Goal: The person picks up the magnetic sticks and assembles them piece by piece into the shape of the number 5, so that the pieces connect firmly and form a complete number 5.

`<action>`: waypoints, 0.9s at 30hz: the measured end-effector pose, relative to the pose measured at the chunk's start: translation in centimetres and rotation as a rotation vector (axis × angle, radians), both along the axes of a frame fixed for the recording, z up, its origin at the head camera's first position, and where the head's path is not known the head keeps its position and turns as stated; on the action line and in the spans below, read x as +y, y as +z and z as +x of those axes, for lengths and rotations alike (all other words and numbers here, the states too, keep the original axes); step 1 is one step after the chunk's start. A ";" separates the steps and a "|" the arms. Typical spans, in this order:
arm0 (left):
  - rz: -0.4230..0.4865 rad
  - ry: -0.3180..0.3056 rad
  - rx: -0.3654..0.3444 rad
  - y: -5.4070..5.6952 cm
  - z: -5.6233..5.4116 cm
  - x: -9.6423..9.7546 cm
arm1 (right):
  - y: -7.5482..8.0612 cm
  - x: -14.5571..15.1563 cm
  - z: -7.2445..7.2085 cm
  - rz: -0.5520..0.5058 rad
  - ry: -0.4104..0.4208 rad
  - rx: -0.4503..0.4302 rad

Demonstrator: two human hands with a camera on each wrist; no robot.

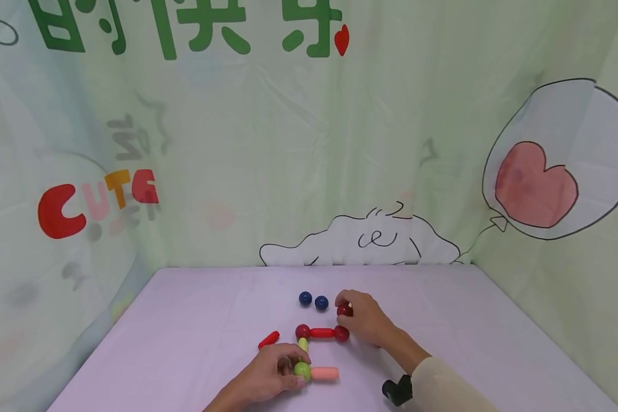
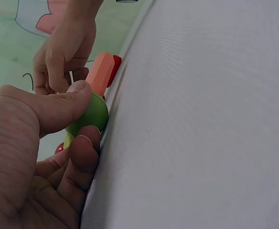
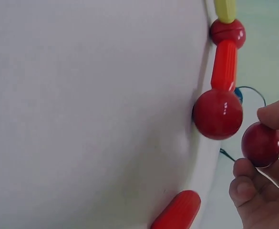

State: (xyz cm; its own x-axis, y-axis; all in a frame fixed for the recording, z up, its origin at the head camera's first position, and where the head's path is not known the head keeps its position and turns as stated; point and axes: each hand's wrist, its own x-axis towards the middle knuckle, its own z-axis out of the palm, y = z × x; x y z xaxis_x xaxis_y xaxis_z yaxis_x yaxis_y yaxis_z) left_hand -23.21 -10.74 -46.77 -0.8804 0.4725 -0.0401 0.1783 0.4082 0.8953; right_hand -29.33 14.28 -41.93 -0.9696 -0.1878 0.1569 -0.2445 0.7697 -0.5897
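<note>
My left hand pinches a green ball between thumb and fingers. A pink rod sticks out of this ball to the right, and a yellow-green rod runs from it to a red ball. From there a red rod leads right to another red ball. Just beyond that end ball, my right hand grips a loose dark red ball with its fingertips. In the right wrist view, the held ball is apart from the joined one.
Two dark blue balls lie behind the joined pieces. A loose red rod lies beyond my left hand, and another red rod shows low in the right wrist view. A black object sits by the right sleeve. Printed curtains surround the table.
</note>
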 end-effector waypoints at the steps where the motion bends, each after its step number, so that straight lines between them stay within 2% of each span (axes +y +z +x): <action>1: -0.003 0.001 0.001 0.0 0.0 0.0 | 0.0 0.0 0.2 -0.023 0.014 0.007; 5: -0.008 0.004 0.004 0.0 0.1 -0.1 | 0.2 0.2 0.8 -0.059 0.093 0.012; 10: 0.009 0.009 -0.006 0.1 0.1 -0.2 | 0.7 0.7 1.6 -0.012 0.232 -0.011; 15: 0.020 -0.006 0.004 0.2 0.1 -0.3 | 1.4 1.3 2.3 0.018 0.347 -0.119; 20: 0.033 -0.019 0.003 0.1 0.0 -0.3 | 1.8 1.5 2.8 0.042 0.406 -0.234; 27: 0.020 -0.011 0.008 0.1 0.0 -0.2 | 1.5 1.3 3.2 0.011 0.466 -0.360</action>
